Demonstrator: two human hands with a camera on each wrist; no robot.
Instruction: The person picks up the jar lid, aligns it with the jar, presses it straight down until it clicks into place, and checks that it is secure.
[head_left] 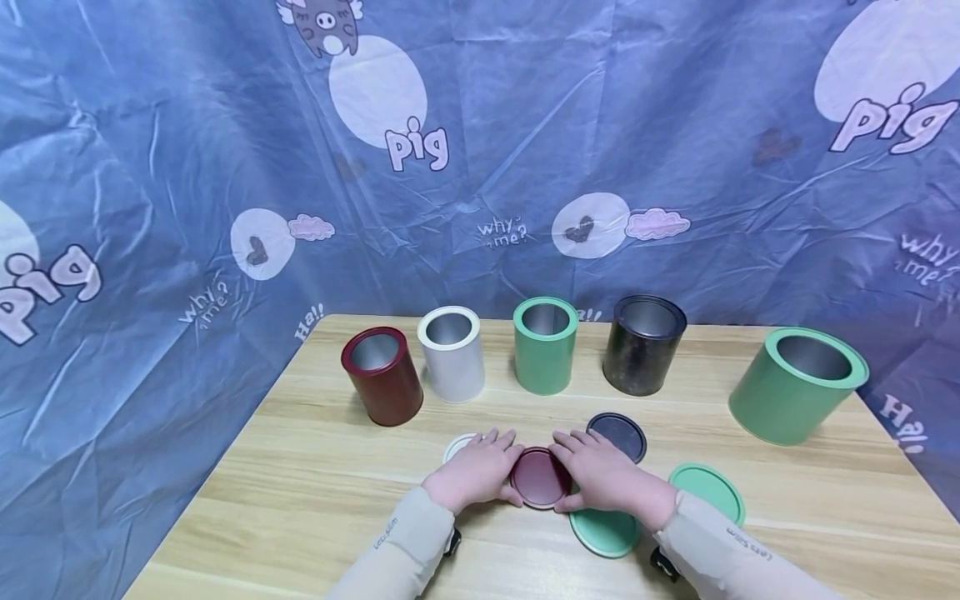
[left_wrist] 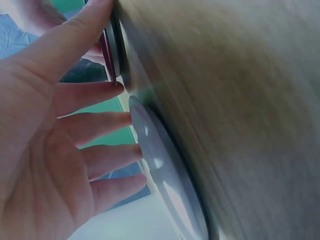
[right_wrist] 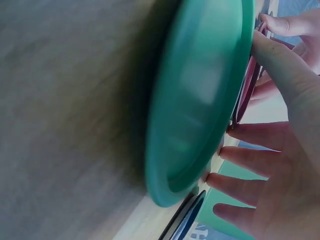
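A dark red round lid [head_left: 541, 477] lies between the two hands, its top facing up. From the left side the left hand [head_left: 483, 468] grips its rim with thumb and forefinger, the other fingers spread over a white lid [left_wrist: 170, 175]. On the opposite side the right hand [head_left: 600, 473] holds the rim the same way. A green lid [right_wrist: 200, 100] is just below the right hand, partly covered by it in the head view. Beyond that hand's fingertips sits a black lid [head_left: 617, 433]. Whether the red lid touches the table cannot be told.
Along the back of the wooden table [head_left: 300, 492] stand open cans: dark red [head_left: 392, 392], white [head_left: 456, 372], green [head_left: 545, 364], black [head_left: 640, 360] and a wider green one [head_left: 780, 404]. Another green lid [head_left: 708, 490] lies by the right forearm. A blue printed cloth [head_left: 465, 200] hangs behind.
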